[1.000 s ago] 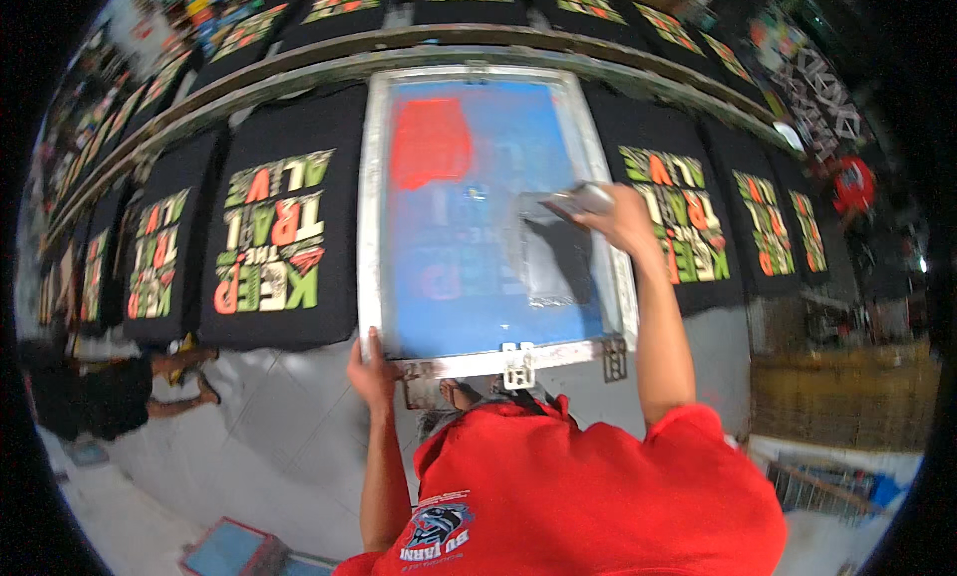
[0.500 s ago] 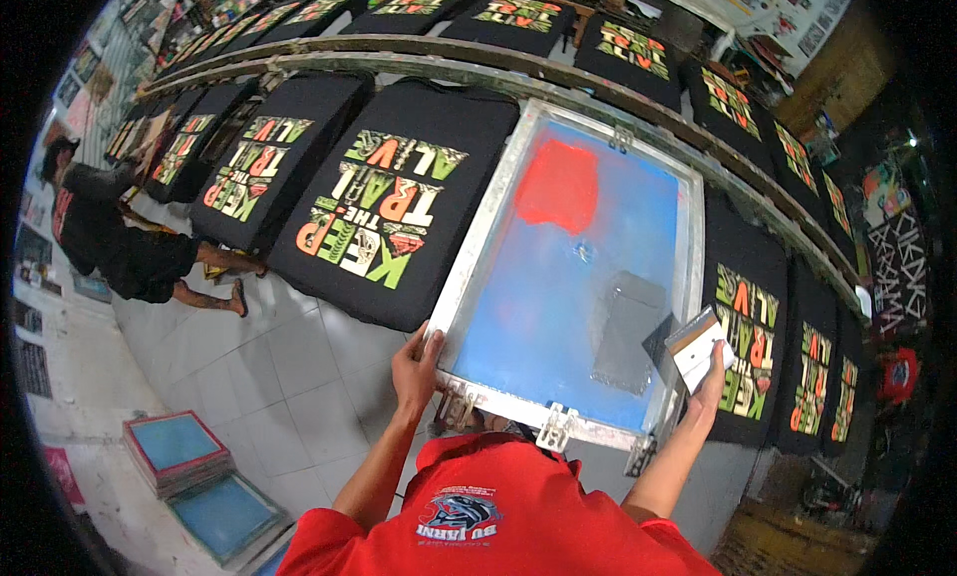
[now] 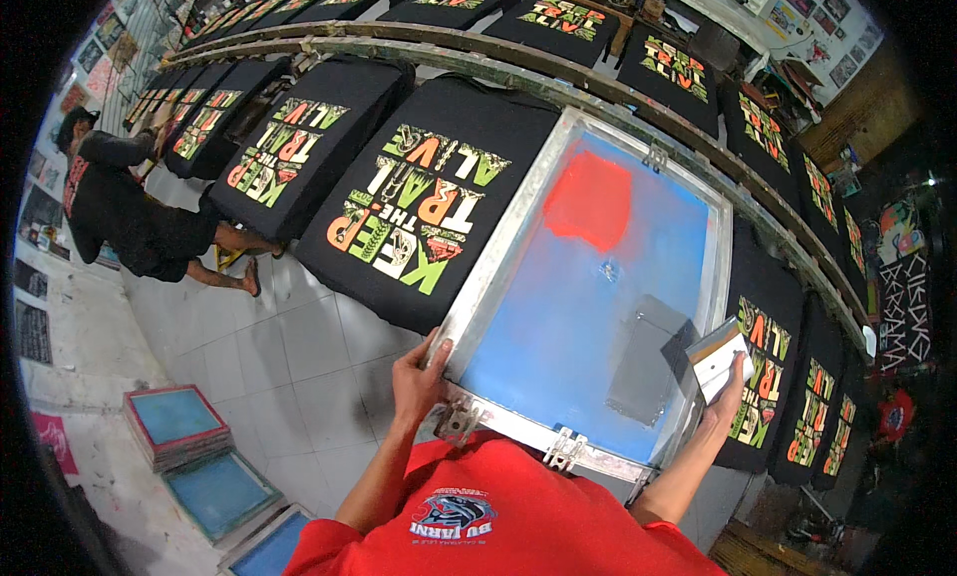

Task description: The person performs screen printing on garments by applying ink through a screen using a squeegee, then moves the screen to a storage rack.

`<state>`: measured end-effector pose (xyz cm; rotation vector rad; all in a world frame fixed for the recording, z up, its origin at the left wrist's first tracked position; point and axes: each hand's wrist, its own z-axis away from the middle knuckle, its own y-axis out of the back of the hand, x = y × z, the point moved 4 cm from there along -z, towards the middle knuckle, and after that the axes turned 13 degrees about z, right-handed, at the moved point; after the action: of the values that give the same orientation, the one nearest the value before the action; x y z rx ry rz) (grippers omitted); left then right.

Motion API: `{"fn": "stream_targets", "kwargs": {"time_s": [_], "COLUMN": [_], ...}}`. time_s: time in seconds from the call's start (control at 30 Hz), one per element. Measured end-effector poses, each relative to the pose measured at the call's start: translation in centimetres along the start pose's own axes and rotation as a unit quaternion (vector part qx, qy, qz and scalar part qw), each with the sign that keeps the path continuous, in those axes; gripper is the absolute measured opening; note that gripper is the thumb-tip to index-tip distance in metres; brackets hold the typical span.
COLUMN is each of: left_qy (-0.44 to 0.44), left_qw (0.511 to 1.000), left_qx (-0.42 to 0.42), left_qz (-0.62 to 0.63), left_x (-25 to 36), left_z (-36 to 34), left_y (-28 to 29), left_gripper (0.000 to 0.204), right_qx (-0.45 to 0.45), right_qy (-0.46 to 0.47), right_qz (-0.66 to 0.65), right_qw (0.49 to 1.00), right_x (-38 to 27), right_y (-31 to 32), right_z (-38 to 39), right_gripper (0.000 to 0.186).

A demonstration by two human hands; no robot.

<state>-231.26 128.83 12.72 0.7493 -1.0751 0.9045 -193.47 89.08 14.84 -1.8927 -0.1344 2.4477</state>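
A screen-printing frame (image 3: 505,240) with blue mesh lies tilted before me, a red ink patch (image 3: 590,202) near its top and a dark grey patch (image 3: 648,367) at lower right. Closed round its lower left corner, my left hand (image 3: 419,382) has the thumb on top. My right hand (image 3: 726,402) grips a squeegee (image 3: 713,362) with a white and brown handle, beside the frame's right rail. Whether those fingers also hold the rail is hidden. Metal hinge clamps (image 3: 565,448) sit along the near edge. A printed black T-shirt (image 3: 399,287) lies just left of the frame.
More printed black shirts (image 3: 304,128) lie on boards in rows along a long rail (image 3: 478,68). At far left a person in black (image 3: 140,207) stands by the boards. Several other screens (image 3: 177,417) are stacked on the tiled floor (image 3: 289,362) at lower left.
The whole view has shifted, so the frame, shirts and other person appear farther right. Both hands keep their hold on the frame and squeegee.
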Motion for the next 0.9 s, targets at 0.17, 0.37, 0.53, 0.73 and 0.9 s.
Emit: {"fn": "stream_targets", "kwargs": {"time_s": [0.17,0.37,0.53,0.73,0.9], "left_qy": [-0.04,-0.131,-0.089,-0.113,-0.078], "left_qw": [0.999,0.989,0.996,0.992,0.994], "left_qx": [-0.011,0.014,0.0,-0.033,-0.037], "left_qz": [0.018,-0.072,-0.014,0.033,0.064], "left_x": [1.5,3.1,4.7,4.2,4.2], "left_z": [-4.9,-16.1,-24.3,-30.2,-31.4], "left_y": [7.0,21.8,29.7,33.2,31.6], "left_gripper": [0.044,0.043,0.044,0.044,0.043], "right_qx": [-0.009,-0.015,0.017,0.018,0.015], "right_qy": [0.001,0.035,0.01,0.013,0.003], "right_qz": [-0.027,-0.072,-0.046,-0.041,-0.068], "right_qw": [1.0,0.997,0.999,0.999,0.998], "right_x": [0.4,5.9,9.2,8.4,8.9], "right_y": [-7.7,-25.7,-35.6,-41.4,-40.9], "right_z": [4.2,9.4,12.2,14.2,12.3], "right_gripper": [0.057,0.052,0.049,0.049,0.048]}}
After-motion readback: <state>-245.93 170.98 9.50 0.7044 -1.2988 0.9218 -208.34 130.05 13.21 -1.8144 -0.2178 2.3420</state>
